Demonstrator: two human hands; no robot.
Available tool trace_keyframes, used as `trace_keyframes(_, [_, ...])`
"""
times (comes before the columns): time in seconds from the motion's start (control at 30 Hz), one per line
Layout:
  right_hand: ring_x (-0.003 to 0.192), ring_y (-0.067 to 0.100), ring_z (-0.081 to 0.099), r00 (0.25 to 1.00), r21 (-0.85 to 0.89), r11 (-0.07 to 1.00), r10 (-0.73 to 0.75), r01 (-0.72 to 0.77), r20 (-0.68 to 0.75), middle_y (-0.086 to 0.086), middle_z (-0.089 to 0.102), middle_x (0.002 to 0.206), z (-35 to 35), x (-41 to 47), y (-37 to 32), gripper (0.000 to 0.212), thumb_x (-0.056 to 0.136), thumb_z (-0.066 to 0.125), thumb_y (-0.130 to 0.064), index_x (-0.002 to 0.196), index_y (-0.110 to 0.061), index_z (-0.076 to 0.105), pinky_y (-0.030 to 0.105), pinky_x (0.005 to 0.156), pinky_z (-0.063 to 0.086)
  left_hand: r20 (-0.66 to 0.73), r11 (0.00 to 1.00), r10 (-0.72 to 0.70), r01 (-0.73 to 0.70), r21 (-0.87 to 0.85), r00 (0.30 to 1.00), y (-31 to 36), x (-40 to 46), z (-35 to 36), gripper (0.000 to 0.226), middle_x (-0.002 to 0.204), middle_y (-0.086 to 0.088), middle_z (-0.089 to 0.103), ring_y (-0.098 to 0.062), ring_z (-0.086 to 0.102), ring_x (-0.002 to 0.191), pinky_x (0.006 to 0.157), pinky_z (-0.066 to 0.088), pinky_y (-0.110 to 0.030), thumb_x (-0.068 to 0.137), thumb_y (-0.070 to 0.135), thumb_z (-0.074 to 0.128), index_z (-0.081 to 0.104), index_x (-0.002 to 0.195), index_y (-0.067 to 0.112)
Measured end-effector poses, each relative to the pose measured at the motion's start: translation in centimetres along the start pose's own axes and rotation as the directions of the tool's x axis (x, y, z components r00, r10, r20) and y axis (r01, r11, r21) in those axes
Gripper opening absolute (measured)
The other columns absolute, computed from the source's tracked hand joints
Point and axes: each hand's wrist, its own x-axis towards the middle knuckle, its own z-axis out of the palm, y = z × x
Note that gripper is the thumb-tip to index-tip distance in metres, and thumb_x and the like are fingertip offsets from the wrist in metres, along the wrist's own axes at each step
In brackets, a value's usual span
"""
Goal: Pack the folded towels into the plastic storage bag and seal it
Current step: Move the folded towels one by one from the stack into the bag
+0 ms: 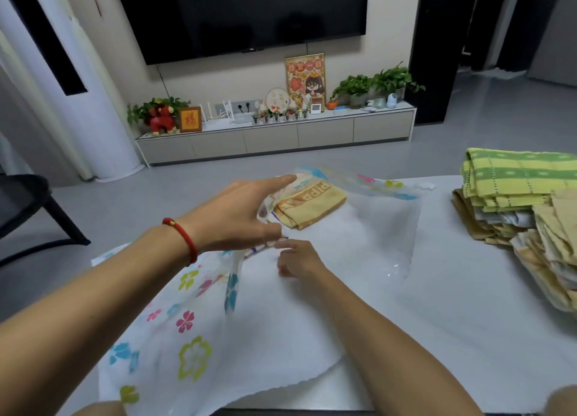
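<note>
A large clear plastic storage bag (359, 244) printed with coloured flowers lies flat across the white table (468, 306). One folded yellow towel (312, 204) with orange lettering sits inside it near the far end. My left hand (237, 215), with a red bracelet on the wrist, lifts the bag's upper layer at its opening, thumb and fingers pinching the film. My right hand (296, 259) lies just below, fingers curled on the bag's edge. A stack of folded towels (524, 215), a green-and-yellow one on top, rests at the table's right side.
A black chair (28, 215) stands at the left on the grey floor. Beyond the table runs a low TV cabinet (274, 134) with plants and ornaments under a wall-mounted screen (243, 15). A white column unit (78, 103) stands at the back left.
</note>
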Motion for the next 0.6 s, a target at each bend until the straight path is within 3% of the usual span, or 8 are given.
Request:
trace_keyframes(0.07, [0.065,0.025,0.065,0.997,-0.147,0.987,-0.064,0.071,0.05,0.012,0.072,0.081,-3.3,-2.5,0.9,0.032,0.088,0.055,-0.002,0.107,-0.015,0.078,0.034,0.064,0.059,-0.014,1.0,-0.024,0.024,-0.007,1.0,0.3,0.2,0.9,0.085,0.125,0.002,0.061,0.0,0.055,0.074,0.065,0.038,-0.016,0.081,0.032,0.069,0.024,0.153,0.039])
trace_keyframes(0.13, [0.067,0.02,0.071,0.987,-0.353,0.922,-0.133,0.157,0.093,0.007,0.077,0.091,-7.6,-5.6,1.6,0.029,0.088,0.057,-0.009,0.102,-0.021,0.079,0.03,0.062,0.06,-0.028,0.999,-0.049,0.048,-0.017,0.998,0.6,0.5,1.8,0.084,0.133,-0.003,0.059,-0.011,0.05,0.09,0.078,0.041,-0.029,0.082,0.032,0.068,0.024,0.153,0.038])
trace_keyframes(0.23, [0.076,0.012,0.073,0.973,-0.595,0.781,-0.23,0.189,0.007,-0.006,0.078,0.096,-15.1,-10.5,1.8,0.024,0.088,0.061,-0.014,0.097,-0.029,0.078,0.033,0.076,0.059,-0.048,0.998,-0.056,0.056,-0.018,0.997,1.5,1.0,3.0,0.083,0.141,-0.006,0.054,-0.026,0.051,0.109,0.088,0.043,-0.037,0.082,0.031,0.068,0.025,0.153,0.036])
trace_keyframes(0.3, [0.087,0.017,0.072,0.934,-0.747,0.66,-0.314,0.086,-0.17,-0.006,0.078,0.101,-20.3,-13.5,1.8,0.023,0.09,0.061,-0.017,0.101,-0.027,0.078,0.036,0.085,0.058,-0.055,0.997,-0.07,0.068,-0.039,0.996,2.5,1.9,3.5,0.085,0.14,-0.008,0.055,-0.027,0.052,0.105,0.084,0.043,-0.036,0.081,0.031,0.07,0.025,0.153,0.035])
trace_keyframes(0.37, [0.097,0.029,0.07,0.834,-0.863,0.498,-0.436,-0.088,-0.337,0.001,0.077,0.105,-25.4,-16.2,1.7,0.024,0.089,0.059,-0.017,0.103,-0.023,0.077,0.039,0.082,0.057,-0.054,0.994,-0.089,0.085,-0.066,0.995,3.5,3.3,3.8,0.086,0.14,-0.01,0.054,-0.031,0.055,0.107,0.081,0.041,-0.034,0.08,0.029,0.072,0.027,0.153,0.032])
trace_keyframes(0.43, [0.099,0.038,0.066,0.735,-0.873,0.418,-0.505,-0.252,-0.454,0.011,0.072,0.105,-30.4,-18.5,1.7,0.022,0.088,0.058,-0.014,0.1,-0.018,0.075,0.043,0.079,0.057,-0.049,0.993,-0.096,0.091,-0.081,0.994,4.5,5.0,4.0,0.086,0.139,-0.013,0.055,-0.033,0.057,0.106,0.08,0.039,-0.032,0.078,0.027,0.074,0.029,0.153,0.03])
trace_keyframes(0.53, [0.115,0.041,0.054,0.609,-0.77,0.395,-0.471,-0.501,-0.638,0.019,0.063,0.125,-36.9,-21.0,2.4,0.032,0.094,0.054,-0.017,0.121,-0.013,0.071,0.046,0.094,0.046,-0.039,0.992,-0.098,0.095,-0.086,0.994,5.7,6.6,4.5,0.086,0.137,-0.014,0.058,-0.028,0.056,0.092,0.077,0.039,-0.03,0.078,0.026,0.073,0.031,0.152,0.03])
trace_keyframes(0.6, [0.122,0.043,0.047,0.509,-0.634,0.465,-0.378,-0.617,-0.773,0.022,0.056,0.134,-40.1,-22.0,3.2,0.037,0.097,0.049,-0.021,0.13,-0.014,0.066,0.048,0.101,0.038,-0.039,0.992,-0.103,0.1,-0.076,0.994,6.0,6.9,5.0,0.087,0.14,-0.012,0.055,-0.027,0.057,0.092,0.075,0.04,-0.03,0.077,0.025,0.074,0.031,0.152,0.03])
